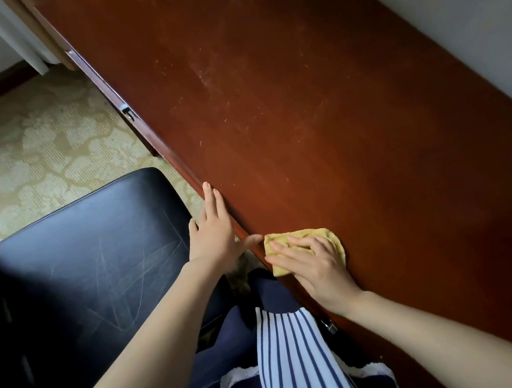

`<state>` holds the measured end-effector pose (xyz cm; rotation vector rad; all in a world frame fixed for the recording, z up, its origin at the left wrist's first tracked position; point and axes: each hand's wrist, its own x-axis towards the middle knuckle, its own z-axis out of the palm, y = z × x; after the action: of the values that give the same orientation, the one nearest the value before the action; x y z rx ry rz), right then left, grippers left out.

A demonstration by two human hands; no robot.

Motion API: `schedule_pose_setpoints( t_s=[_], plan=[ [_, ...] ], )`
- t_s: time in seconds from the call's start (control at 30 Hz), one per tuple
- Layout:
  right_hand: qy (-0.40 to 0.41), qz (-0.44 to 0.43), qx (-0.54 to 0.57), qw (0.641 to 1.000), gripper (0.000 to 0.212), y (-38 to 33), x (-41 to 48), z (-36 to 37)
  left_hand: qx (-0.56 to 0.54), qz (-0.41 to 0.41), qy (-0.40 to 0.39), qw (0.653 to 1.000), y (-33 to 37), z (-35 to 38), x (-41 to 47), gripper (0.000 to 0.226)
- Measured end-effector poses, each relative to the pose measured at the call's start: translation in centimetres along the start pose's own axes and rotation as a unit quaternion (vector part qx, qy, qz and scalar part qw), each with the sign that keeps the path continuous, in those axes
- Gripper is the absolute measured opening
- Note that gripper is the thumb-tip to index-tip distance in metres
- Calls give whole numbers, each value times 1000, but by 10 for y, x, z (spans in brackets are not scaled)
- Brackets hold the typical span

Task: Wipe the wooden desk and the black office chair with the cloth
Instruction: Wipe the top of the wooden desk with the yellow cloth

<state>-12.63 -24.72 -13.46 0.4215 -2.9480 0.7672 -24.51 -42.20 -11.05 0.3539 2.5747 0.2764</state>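
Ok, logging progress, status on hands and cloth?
Right hand pressing yellow cloth flat on desk near front edge. Left hand open, resting on desk edge. Chair untouched beside. Nothing in the way.

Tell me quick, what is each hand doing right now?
Left hand: open, fingers straight, resting on the wooden desk edge.
Right hand: open, fingers spread, pressing the yellow cloth flat on the desk.

Cloth [304, 247] half covered by right hand [314, 266]. Desk [301, 106] cut off top and bottom right. Chair [87, 258] runs off left edge, backrest lost in shadow. Drawer hardware [126, 110] too small to identify.
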Motion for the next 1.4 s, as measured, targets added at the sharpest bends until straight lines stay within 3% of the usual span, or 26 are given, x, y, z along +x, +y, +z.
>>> schedule_pose_setpoints(
  t_s=[0.13, 0.4, 0.6, 0.8, 0.93, 1.1, 1.4],
  plan=[
    [-71, -94, 13, 993, 43, 23, 12, -14, -107, 27, 42, 993, -14, -1, -5, 87],
    [-92, -158, -5, 983, 35, 34, 100, -3, -229, -9, 97, 969, -28, 6, -33, 71],
    [-107, -136, 4, 985, 35, 19, 173, 13, -281, -52, 53, 957, -37, 13, -46, 68],
    [-140, -80, 4, 987, 36, 7, 213, 24, -272, -72, 58, 958, -40, 8, -52, 69],
    [-133, -55, 16, 989, 39, 3, 194, 24, -235, -68, 36, 969, -32, 5, -47, 75],
    [-109, -83, 15, 991, 43, 19, 136, 7, -139, -53, 37, 988, -21, -3, -31, 87],
    [-96, -103, 0, 990, 54, 53, 17, -26, 36, -40, 9, 999, 5, -16, 19, 139]
  ],
)
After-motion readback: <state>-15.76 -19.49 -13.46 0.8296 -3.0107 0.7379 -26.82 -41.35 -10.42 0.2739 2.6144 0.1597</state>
